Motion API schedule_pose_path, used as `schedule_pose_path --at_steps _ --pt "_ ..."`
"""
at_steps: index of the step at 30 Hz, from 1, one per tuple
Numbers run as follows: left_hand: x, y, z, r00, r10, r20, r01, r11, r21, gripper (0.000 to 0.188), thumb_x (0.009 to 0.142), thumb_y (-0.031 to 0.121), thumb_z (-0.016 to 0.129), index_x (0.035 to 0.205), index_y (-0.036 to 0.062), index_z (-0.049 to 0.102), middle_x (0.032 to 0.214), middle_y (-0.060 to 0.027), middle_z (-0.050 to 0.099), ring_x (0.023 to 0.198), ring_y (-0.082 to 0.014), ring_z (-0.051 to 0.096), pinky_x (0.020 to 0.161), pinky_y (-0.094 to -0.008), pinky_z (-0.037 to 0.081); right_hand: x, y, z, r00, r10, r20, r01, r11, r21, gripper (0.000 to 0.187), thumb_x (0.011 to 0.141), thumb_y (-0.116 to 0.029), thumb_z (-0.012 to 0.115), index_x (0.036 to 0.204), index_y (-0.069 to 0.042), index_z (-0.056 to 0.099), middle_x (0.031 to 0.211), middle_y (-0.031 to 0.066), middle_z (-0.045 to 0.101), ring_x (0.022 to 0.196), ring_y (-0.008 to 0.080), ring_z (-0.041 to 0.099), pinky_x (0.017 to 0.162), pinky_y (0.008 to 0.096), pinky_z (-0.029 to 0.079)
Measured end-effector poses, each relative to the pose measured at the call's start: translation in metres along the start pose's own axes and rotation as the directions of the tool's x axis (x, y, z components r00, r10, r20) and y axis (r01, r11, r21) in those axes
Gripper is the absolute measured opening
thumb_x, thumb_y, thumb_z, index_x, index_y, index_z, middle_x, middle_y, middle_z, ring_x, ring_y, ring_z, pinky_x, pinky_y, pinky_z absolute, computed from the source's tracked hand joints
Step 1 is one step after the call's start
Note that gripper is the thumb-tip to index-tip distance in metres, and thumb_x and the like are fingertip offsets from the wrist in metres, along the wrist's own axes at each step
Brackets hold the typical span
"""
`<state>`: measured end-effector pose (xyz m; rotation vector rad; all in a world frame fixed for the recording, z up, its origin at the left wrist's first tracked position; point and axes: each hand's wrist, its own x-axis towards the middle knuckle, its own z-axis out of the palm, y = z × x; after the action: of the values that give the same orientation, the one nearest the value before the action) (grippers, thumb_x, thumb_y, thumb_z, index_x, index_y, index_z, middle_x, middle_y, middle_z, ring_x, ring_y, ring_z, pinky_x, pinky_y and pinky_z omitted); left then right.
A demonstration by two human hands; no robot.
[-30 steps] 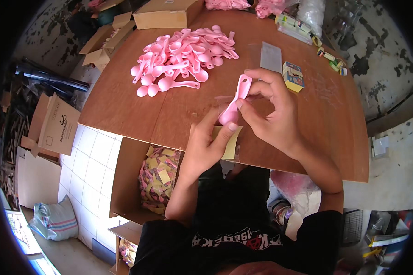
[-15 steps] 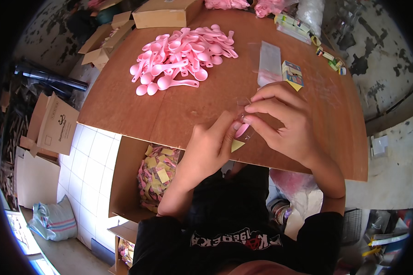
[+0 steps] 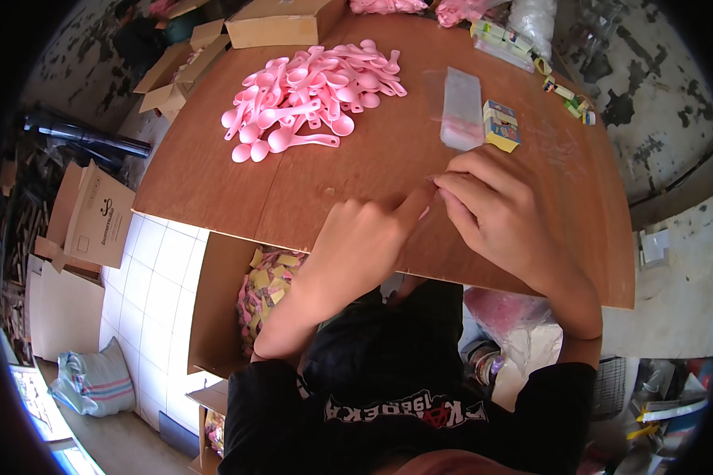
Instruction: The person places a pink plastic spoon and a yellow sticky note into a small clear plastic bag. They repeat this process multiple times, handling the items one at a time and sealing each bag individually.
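My left hand (image 3: 360, 241) and my right hand (image 3: 499, 210) meet over the table's near edge, fingertips pinched close together. Between them is a small clear plastic bag with a pink spoon (image 3: 425, 212) in it, now almost wholly hidden behind my fingers; only a sliver of pink shows. Past my right hand lie a stack of flat clear bags (image 3: 461, 107) and a small stack of blue and yellow printed cards (image 3: 501, 125). Farther left, a heap of loose pink spoons (image 3: 309, 95) is spread on the brown wooden table (image 3: 238, 194).
Below the table's edge, a cardboard box (image 3: 222, 301) holds pink and yellow packets (image 3: 268, 289). Another carton (image 3: 281, 22) stands at the table's far edge. Small green and yellow rolls (image 3: 566, 96) lie at the far right. A white woven sack (image 3: 95, 380) rests on the floor.
My hands have turned and drawn together, so the bagged spoon and a yellow card edge that showed between them are now hidden. My left hand's back has rolled upward.
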<state>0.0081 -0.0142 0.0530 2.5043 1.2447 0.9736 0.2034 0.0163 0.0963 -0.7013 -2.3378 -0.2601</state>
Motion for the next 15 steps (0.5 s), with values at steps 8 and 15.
schedule_pose_path --at_steps 8,15 --pt "0.019 -0.009 0.008 0.987 0.144 0.072 -0.149 0.986 0.079 0.042 0.076 0.005 0.067 0.118 0.0078 0.061 0.077 -0.0158 0.066 0.067 -0.0371 0.064 0.059 -0.0459 0.05 -0.004 0.014 0.002 0.986 0.16 -0.052 -0.158 0.987 0.042 0.012 0.065 0.004 0.069 0.075 0.0 0.064 0.073 0.0071 0.058 0.066 0.0229 0.059 0.06 0.0315 0.049" --pt "0.031 -0.017 0.018 0.977 0.213 0.015 -0.213 0.977 0.025 0.054 0.071 0.002 0.064 0.123 0.0131 0.06 0.08 -0.0102 0.067 0.066 -0.0338 0.065 0.057 -0.0425 0.051 -0.027 0.053 -0.007 0.753 0.657 0.04 -0.556 0.603 0.571 0.004 0.076 0.0 0.068 0.079 0.0 0.065 0.076 0.0041 0.065 0.072 0.0094 0.058 0.069 0.023 0.047"
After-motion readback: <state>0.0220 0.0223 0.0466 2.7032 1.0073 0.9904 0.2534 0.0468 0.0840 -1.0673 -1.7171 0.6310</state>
